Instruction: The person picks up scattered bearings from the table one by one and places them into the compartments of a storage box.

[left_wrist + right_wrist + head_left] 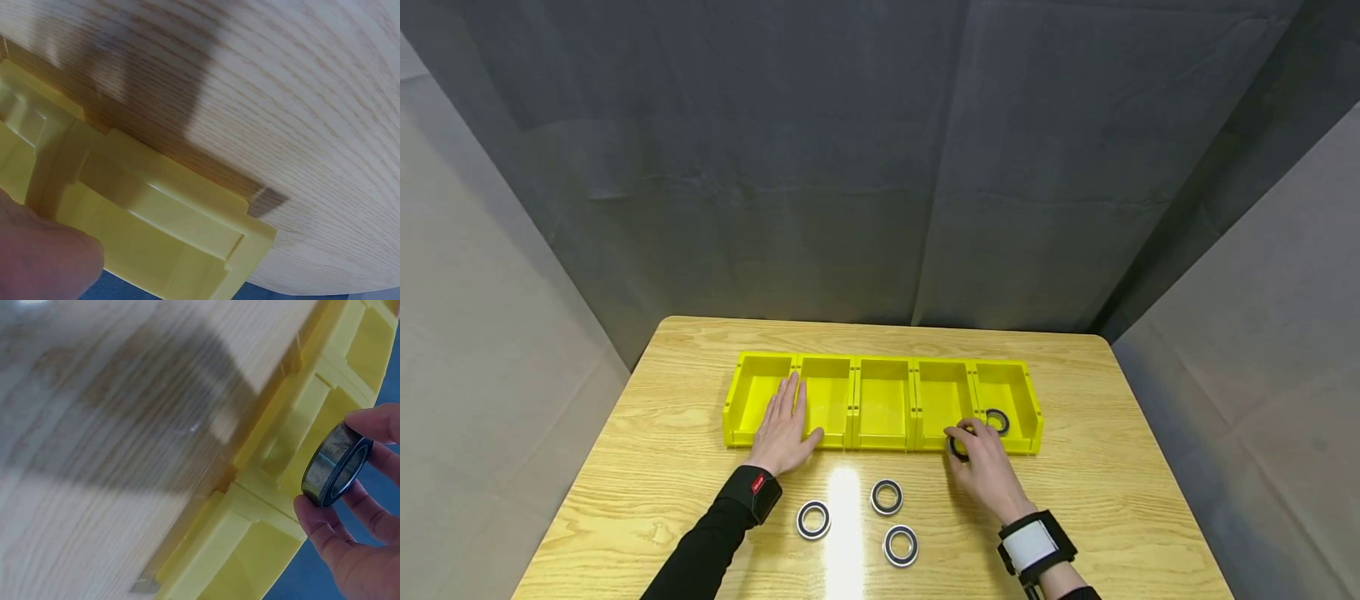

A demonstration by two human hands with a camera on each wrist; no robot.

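Note:
A ball bearing point(325, 469) is pinched between the thumb and fingers of my right hand point(990, 477), held on edge over the front of the yellow bin row point(883, 442), near the fourth compartment from the left. Another bearing point(1006, 423) lies in the rightmost compartment, just past the fingers. My left hand point(781, 437) lies with its fingers extended over the two leftmost compartments. In the left wrist view only part of this hand point(47, 262) shows, above the bin.
Between my arms, three loose bearings lie on the wooden table point(662, 467): one at the left point(801, 521), one nearer the bins point(876, 498), one closest to me point(889, 547). A grey curtain point(820, 208) stands behind the table, with pale panels at both sides.

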